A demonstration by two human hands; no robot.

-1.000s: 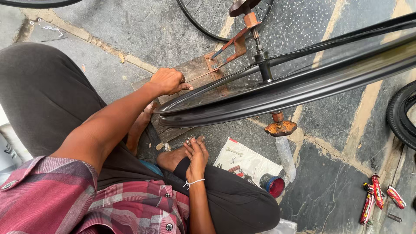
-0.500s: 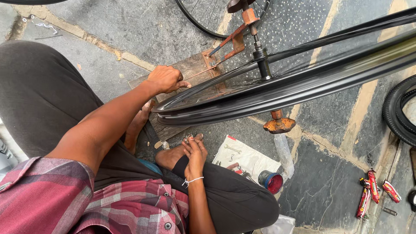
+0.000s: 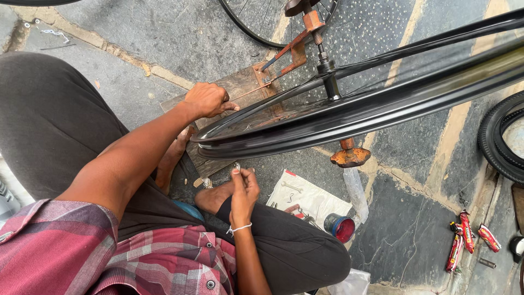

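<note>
A black bicycle rim (image 3: 349, 117) on a rusty truing stand (image 3: 322, 52) stretches across the view above a wooden board (image 3: 240, 90). My left hand (image 3: 207, 101) rests on the rim's near edge, fingers curled over it. Just below the rim, my right hand (image 3: 244, 191) pinches a small metal tool (image 3: 237, 165) in its fingertips. I sit cross-legged in dark trousers with a bare foot (image 3: 213, 198) under the right hand.
A white paper (image 3: 305, 199) with small tools and a round red-lidded tin (image 3: 339, 226) lies by my knee. Red wrappers (image 3: 464, 235) lie at right. A black tyre (image 3: 499, 142) sits at the right edge, another wheel (image 3: 267, 22) at top, on stone paving.
My right hand has risen slightly toward the rim's underside. The left hand stays on the rim. The view shifted a little.
</note>
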